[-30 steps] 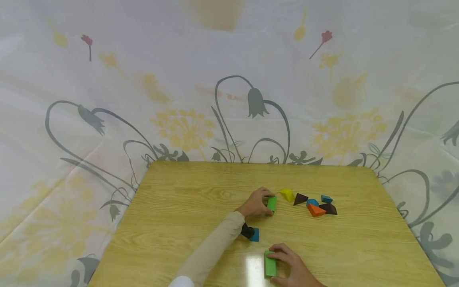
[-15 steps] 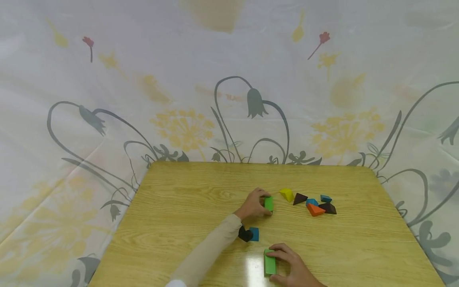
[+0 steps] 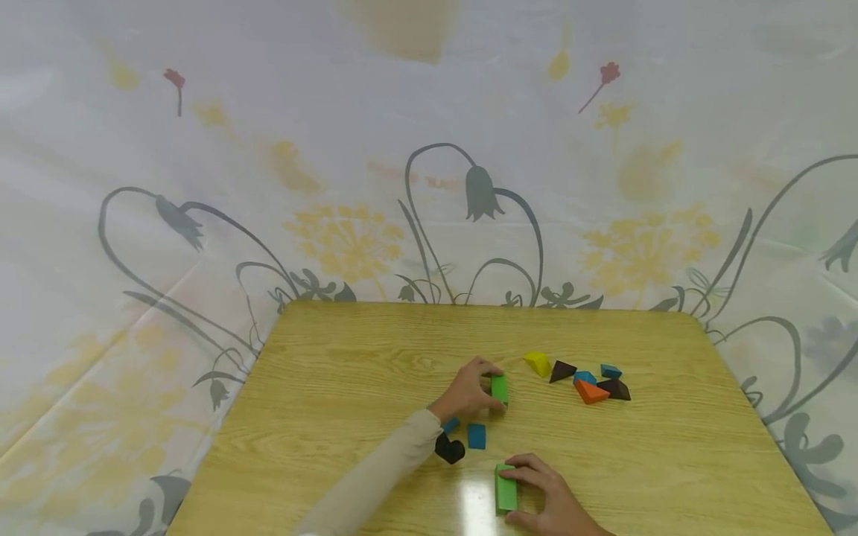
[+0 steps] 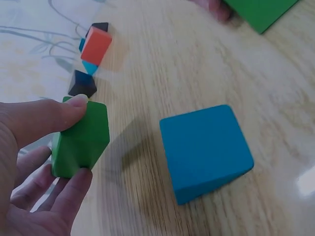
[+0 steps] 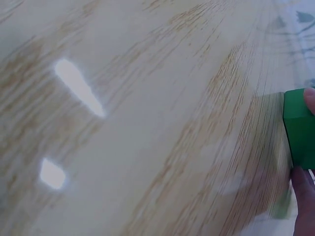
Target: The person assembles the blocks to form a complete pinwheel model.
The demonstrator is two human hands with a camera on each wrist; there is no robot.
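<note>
My left hand (image 3: 467, 390) pinches a small green block (image 4: 83, 140) between thumb and fingers. In the left wrist view, the block is raised off the table, with its shadow falling to the right. A blue block (image 3: 477, 437) lies on the table just nearer than that hand, seen large in the left wrist view. Close to the front, my right hand (image 3: 551, 497) grips a longer green block (image 3: 506, 490) by its two ends, thumb at the near one. Only a corner of this block and some fingertips show in the right wrist view.
Farther right lie a yellow block (image 3: 538, 364), a dark triangular block (image 3: 561, 371), an orange block (image 3: 591, 392) against another dark block (image 3: 617, 388), and small blue pieces (image 3: 611, 371). A patterned curtain (image 3: 429, 223) hangs behind the table's far edge.
My left hand has shifted left and slightly nearer with its green block, and the blue block now shows clear of the black wrist camera. The right hand stays almost still.
</note>
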